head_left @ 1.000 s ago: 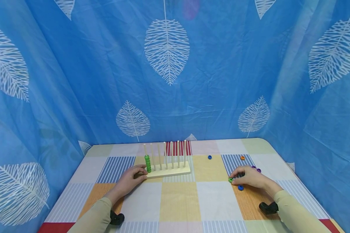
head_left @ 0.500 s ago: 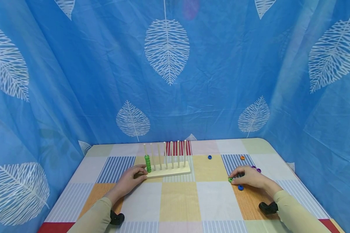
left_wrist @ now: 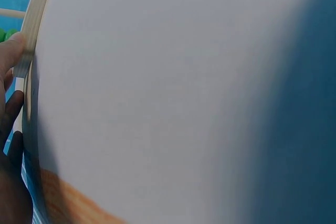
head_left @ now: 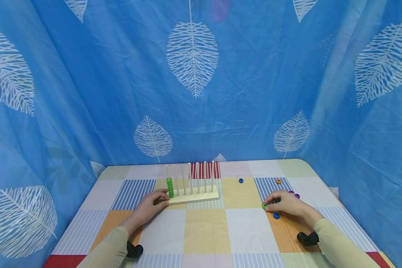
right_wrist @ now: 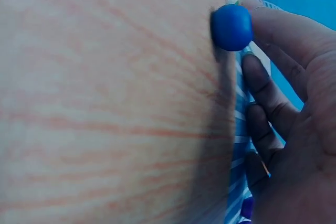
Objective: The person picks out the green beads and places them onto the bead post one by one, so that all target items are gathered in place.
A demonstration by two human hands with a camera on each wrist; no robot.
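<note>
A wooden bead rack [head_left: 194,196] stands on the table, its several upright pegs in a row. Green beads [head_left: 169,187] are stacked on the leftmost peg. My left hand [head_left: 150,206] grips the left end of the base, and in the left wrist view its thumb [left_wrist: 11,52] lies against the base's edge [left_wrist: 34,24]. Over to the right, my right hand [head_left: 284,203] pinches a green bead [head_left: 264,206] between thumb and fingertips, low at the cloth. Close to that thumb lies a blue bead [head_left: 276,215], which mostly covers the green one in the right wrist view.
Another blue bead [head_left: 241,181] lies farther back, and an orange bead [head_left: 278,181] sits on the striped patch. Purple beads [head_left: 297,196] lie just behind my right hand. A patchwork cloth [head_left: 206,230] covers the table, with blue leaf-print curtains [head_left: 238,111] around it.
</note>
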